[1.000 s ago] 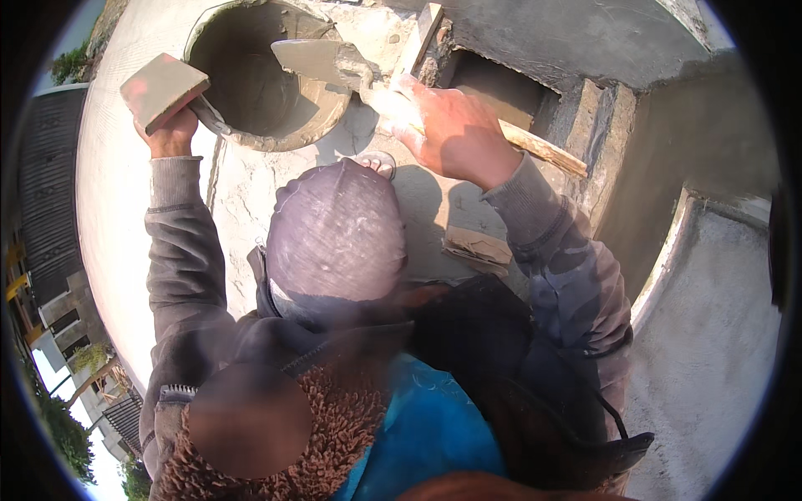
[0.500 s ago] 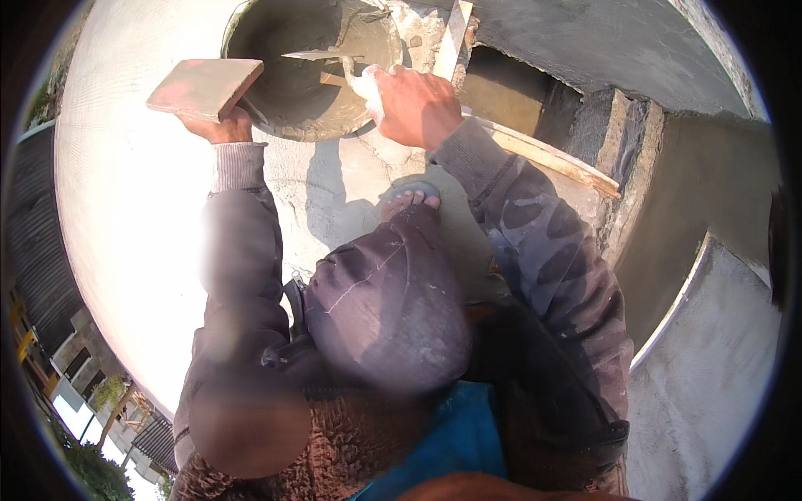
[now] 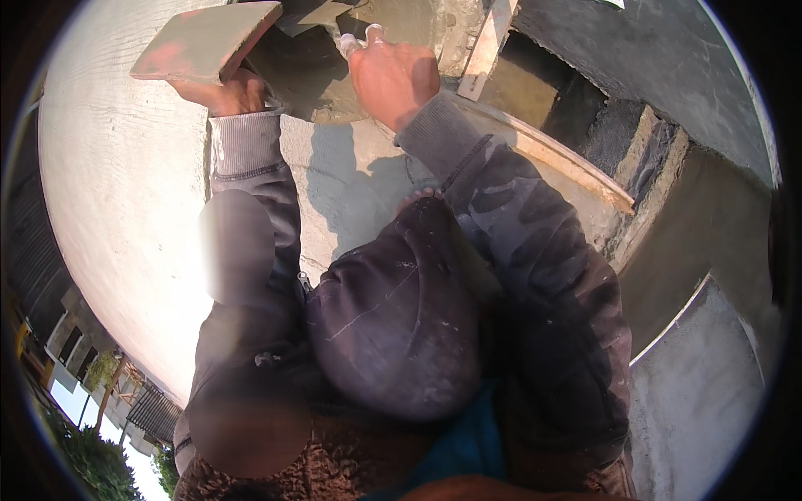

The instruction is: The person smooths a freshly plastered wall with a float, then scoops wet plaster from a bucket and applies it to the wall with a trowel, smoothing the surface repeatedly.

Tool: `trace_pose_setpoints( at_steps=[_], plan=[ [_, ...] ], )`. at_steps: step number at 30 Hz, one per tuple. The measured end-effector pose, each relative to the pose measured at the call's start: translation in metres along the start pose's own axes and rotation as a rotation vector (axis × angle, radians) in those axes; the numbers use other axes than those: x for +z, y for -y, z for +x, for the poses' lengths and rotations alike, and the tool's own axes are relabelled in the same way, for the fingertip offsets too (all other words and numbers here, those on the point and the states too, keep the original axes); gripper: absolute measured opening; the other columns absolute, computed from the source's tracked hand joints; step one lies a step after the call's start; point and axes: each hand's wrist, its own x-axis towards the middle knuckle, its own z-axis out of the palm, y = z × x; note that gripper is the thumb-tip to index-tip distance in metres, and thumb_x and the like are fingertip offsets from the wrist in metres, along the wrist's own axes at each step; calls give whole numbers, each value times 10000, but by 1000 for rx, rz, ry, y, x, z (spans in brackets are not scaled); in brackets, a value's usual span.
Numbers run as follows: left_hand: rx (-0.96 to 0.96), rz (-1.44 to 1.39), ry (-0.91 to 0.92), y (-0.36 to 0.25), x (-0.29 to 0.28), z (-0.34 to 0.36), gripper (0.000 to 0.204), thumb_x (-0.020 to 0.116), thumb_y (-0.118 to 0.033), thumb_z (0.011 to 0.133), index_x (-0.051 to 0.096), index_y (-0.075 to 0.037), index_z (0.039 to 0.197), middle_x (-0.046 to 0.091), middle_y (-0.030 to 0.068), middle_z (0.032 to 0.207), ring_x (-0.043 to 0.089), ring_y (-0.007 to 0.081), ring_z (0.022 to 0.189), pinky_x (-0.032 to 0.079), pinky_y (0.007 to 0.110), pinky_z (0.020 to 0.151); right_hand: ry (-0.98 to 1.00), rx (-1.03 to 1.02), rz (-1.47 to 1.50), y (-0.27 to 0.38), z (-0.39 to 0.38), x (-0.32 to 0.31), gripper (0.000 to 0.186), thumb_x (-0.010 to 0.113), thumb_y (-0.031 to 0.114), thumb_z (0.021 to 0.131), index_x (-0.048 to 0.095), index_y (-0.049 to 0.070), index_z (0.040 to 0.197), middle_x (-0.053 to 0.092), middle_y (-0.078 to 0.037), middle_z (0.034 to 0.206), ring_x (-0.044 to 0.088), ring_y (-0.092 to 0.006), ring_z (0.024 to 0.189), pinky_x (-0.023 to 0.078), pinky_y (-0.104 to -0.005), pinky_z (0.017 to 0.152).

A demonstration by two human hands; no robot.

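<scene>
My left hand (image 3: 221,90) grips a mortar hawk (image 3: 205,42) from below. The hawk is a flat square board, smeared grey with reddish patches, and its underside grip is hidden. My right hand (image 3: 393,79) is closed over a round tub (image 3: 322,118) of wet grey mortar. It holds a trowel (image 3: 326,15) whose pale blade reaches left above the mortar; the handle is mostly covered by my fingers. White wrapping or paste shows on my fingertips. The tub's far side lies beyond the upper edge of the picture.
A long wooden batten (image 3: 568,154) runs right of the tub, and a short board (image 3: 490,50) meets it beside a sunken opening (image 3: 535,77). A pale curved wall (image 3: 125,184) rises on the left. My foot (image 3: 422,196) rests below the tub.
The view has shifted, so the tub sits higher in the picture. My right hand has moved in over the tub with the trowel. The hawk stays in my left hand.
</scene>
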Motion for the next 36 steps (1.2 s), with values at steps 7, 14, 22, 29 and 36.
trace_pose_setpoints(
  at_steps=[7,14,22,29,36],
  plan=[
    [-79,-31,-39,8,10,3,302,514,-210,1055,527,-7,1279,647,136,1179,688,276,1020,635,419,890,-40,26,42,-14,-10,18,213,564,179,953,758,110,1004,726,-135,1040,756,-299,789,580,-427,591],
    [-61,-111,-33,35,19,2,321,454,-264,1073,535,-25,1271,640,134,1194,677,293,1041,621,458,920,-61,83,-93,-39,1,24,179,602,203,917,741,90,914,731,-152,876,748,-318,793,582,-432,643],
    [-231,-178,-70,31,-1,-2,357,485,-317,1055,558,-51,1283,641,113,1221,653,267,1104,579,423,970,537,203,1019,-41,-2,-11,318,606,246,965,680,26,1183,676,-102,826,645,-164,587,481,-305,466],
    [-121,339,333,44,-85,45,291,605,-327,970,673,-94,1132,700,62,1108,659,260,1059,531,395,933,663,228,1838,-95,-42,-17,547,627,330,1019,480,14,1440,613,-73,908,544,-96,559,432,-242,447],
    [-208,464,245,17,-134,71,397,483,-323,1055,513,-104,1384,624,87,1297,602,275,1200,494,437,1047,185,-44,1429,-78,-87,-58,518,728,208,940,515,27,1376,675,-140,1068,690,-200,841,543,-320,725]
  ],
)
